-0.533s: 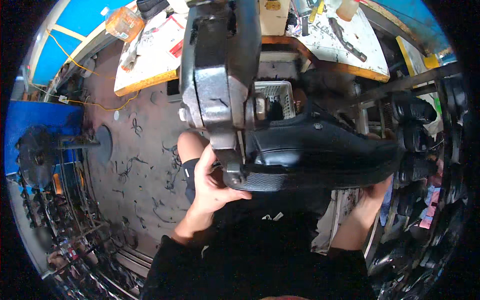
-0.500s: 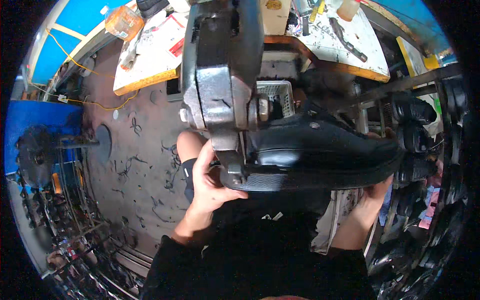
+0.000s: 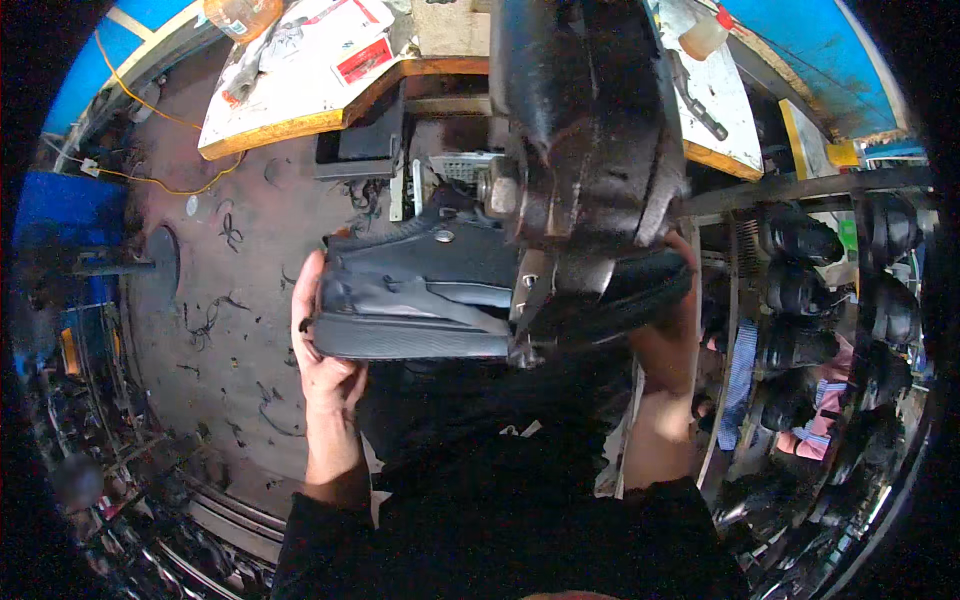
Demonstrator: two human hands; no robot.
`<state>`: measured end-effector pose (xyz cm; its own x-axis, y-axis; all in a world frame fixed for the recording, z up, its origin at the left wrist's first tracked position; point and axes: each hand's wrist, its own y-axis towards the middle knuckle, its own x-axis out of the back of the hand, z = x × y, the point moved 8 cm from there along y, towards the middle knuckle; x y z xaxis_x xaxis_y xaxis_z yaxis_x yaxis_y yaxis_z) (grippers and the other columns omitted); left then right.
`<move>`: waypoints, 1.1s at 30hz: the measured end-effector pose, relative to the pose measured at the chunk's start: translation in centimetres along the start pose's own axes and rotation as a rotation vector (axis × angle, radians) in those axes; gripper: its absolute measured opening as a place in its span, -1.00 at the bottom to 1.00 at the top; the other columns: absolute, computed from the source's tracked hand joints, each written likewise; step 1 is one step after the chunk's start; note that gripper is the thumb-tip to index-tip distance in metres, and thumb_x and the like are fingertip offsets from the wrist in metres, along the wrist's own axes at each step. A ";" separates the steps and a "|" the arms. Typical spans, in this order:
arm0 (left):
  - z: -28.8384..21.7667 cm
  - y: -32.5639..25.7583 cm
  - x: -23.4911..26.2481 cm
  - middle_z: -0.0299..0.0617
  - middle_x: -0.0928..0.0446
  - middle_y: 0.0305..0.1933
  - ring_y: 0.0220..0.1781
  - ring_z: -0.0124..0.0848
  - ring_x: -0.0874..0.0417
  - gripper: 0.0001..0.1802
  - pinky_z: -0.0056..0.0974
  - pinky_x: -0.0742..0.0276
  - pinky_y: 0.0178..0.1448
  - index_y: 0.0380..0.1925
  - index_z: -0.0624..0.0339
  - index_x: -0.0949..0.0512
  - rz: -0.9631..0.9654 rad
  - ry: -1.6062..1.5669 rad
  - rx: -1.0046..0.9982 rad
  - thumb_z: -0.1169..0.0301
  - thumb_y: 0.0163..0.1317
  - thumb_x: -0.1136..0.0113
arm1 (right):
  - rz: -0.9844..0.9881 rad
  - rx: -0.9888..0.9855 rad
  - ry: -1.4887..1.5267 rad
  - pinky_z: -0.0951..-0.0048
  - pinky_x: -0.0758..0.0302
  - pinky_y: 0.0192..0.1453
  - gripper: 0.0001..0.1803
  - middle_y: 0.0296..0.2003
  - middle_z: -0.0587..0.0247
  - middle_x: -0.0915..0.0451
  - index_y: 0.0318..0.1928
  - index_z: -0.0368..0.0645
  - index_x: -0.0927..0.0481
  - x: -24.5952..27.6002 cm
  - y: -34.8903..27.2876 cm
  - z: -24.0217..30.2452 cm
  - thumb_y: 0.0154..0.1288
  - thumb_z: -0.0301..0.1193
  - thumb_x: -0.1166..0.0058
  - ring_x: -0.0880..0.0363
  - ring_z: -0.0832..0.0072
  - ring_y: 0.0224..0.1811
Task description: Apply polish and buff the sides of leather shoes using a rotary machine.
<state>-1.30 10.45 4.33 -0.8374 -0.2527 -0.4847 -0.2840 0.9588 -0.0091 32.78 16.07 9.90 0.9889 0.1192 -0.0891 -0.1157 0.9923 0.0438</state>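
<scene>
A black shoe [image 3: 400, 290] with a thick ribbed sole is held up crosswise in front of me, sole edge downward. My left hand [image 3: 328, 372] grips its left end, thumb and fingers wrapped round the heel. At the other end my right hand [image 3: 668, 325] is closed round the toe; its fingers are mostly hidden behind the shoe. A dark metal machine head [image 3: 590, 120] comes down over the shoe. Its narrow lower tip [image 3: 525, 320] meets the sole edge between my hands, and I cannot tell exactly what it does there.
A white worktable [image 3: 290, 95] with an orange-tinted bottle [image 3: 243, 15] stands beyond the machine at left. At right, a rack [image 3: 800, 190] holds several black shoes [image 3: 800, 235]. Dark scraps [image 3: 215, 315] litter the floor. A black bin [image 3: 360, 150] sits beneath the table.
The shoe has slid left relative to the machine head, whose tip has passed from the heel to the front part of the sole. My view has also shifted.
</scene>
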 end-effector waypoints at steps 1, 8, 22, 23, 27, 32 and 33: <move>0.2 0.0 0.4 0.02 -0.36 0.46 0.37 -0.13 -0.54 0.42 -0.05 -0.52 0.44 0.58 0.29 -0.04 -0.008 -0.033 0.013 0.02 -0.18 -0.75 | 0.011 -0.015 0.020 0.15 -0.50 0.39 0.05 0.21 -0.08 -0.59 0.43 -0.15 -0.20 -0.4 0.1 -0.2 0.05 -0.16 -0.60 -0.58 0.15 0.26; 1.6 -0.1 1.8 -0.11 -0.36 0.44 0.41 -0.19 -0.49 0.28 -0.01 -0.41 0.52 0.57 0.25 -0.08 -0.010 -0.180 0.115 0.18 -0.07 -0.70 | 0.096 0.114 -0.231 0.18 -0.51 0.37 -0.02 0.22 -0.05 -0.60 0.39 -0.19 -0.26 -1.8 0.5 0.3 0.13 -0.04 -0.53 -0.58 0.16 0.27; -7.0 -1.6 -8.1 0.19 -0.46 0.42 0.57 0.15 -0.30 -0.03 0.30 0.15 0.65 0.39 0.29 -0.37 0.203 0.919 -0.723 -0.14 0.18 -0.45 | 0.276 0.419 -0.642 0.11 -0.36 0.47 -0.23 0.27 -0.07 -0.54 0.34 -0.26 -0.38 -6.7 -0.2 3.2 0.30 -0.09 -0.37 -0.50 0.01 0.35; -7.3 -1.5 -9.8 0.13 -0.54 0.36 0.52 0.16 -0.38 -0.06 0.32 0.14 0.64 0.33 0.24 -0.45 0.319 1.075 -0.633 -0.12 0.09 -0.52 | 0.280 0.421 -0.655 0.10 -0.37 0.47 -0.24 0.27 -0.08 -0.53 0.35 -0.26 -0.38 -7.1 -0.2 3.5 0.29 -0.12 -0.37 -0.50 0.00 0.35; -6.1 -0.3 -14.7 -0.01 -0.62 0.21 0.38 -0.01 -0.55 -0.24 0.24 -0.13 0.59 0.19 0.20 -0.57 0.600 1.204 -0.423 0.26 -0.07 -0.61 | 0.263 0.382 -0.732 0.08 -0.41 0.44 -0.26 0.27 -0.11 -0.52 0.34 -0.25 -0.40 -8.1 -0.4 4.4 0.26 -0.18 -0.38 -0.51 -0.04 0.34; -5.3 1.0 -15.1 -0.01 -0.68 0.05 0.15 -0.04 -0.69 -0.40 0.10 -0.41 0.43 0.02 0.26 -0.63 0.604 0.857 -0.358 0.48 -0.14 -0.57 | 0.294 0.301 -0.666 0.05 -0.41 0.44 -0.27 0.26 -0.11 -0.53 0.34 -0.22 -0.42 -8.1 -0.5 3.9 0.24 -0.21 -0.39 -0.50 -0.08 0.32; -4.7 1.1 -14.7 0.00 -0.69 0.02 0.12 -0.05 -0.70 -0.42 0.07 -0.43 0.40 -0.01 0.28 -0.64 0.591 0.806 -0.303 0.50 -0.15 -0.58 | 0.304 0.310 -0.669 0.04 -0.40 0.45 -0.28 0.26 -0.11 -0.53 0.34 -0.22 -0.42 -7.9 -0.6 3.5 0.25 -0.21 -0.38 -0.50 -0.09 0.33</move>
<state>8.47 14.61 15.51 -0.9129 0.1272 0.3879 0.2605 0.9132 0.3134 25.33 14.39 14.05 0.7760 0.2403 0.5832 -0.4550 0.8536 0.2538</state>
